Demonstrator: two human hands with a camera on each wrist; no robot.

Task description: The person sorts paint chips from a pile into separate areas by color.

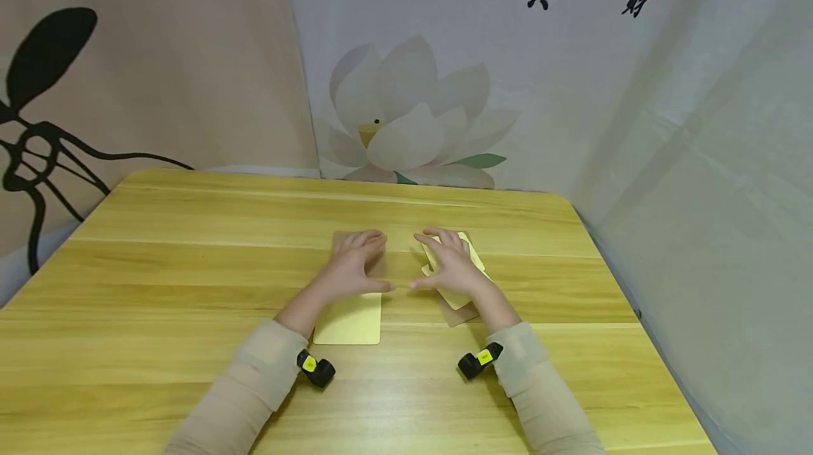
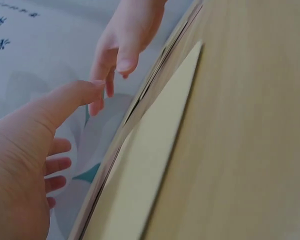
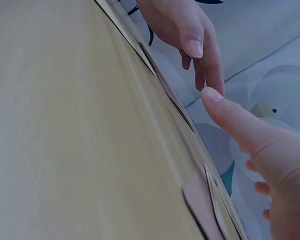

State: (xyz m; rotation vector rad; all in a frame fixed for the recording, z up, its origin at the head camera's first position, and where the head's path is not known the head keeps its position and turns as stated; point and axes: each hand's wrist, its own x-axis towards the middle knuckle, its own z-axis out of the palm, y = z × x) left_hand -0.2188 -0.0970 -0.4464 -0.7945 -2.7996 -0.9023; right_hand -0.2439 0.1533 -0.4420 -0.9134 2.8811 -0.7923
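Note:
Both hands hover over thin rounded-corner cards, fingers spread and slightly bent, nothing between them. My left hand [image 1: 348, 268] is over a pale yellow card [image 1: 349, 321] and a brown card [image 1: 377, 266] just beyond it, covering part of both. Facing it, my right hand [image 1: 454, 268] hangs above a loose, overlapping pile: pale yellow cards [image 1: 455, 299] on top, with a brown card [image 1: 456, 315] sticking out underneath. The thumbs point toward each other with a gap between. In the left wrist view, the yellow card [image 2: 150, 150] lies flat below the hand. A brown card [image 3: 200, 200] shows low in the right wrist view.
The cards lie on a wooden table [image 1: 190, 286] with rounded far corners. Behind it hangs a pale curtain [image 1: 571, 102] with a printed lotus and dark characters. A black camera strap sits on each wrist, the left [image 1: 316, 369] and right [image 1: 479, 360].

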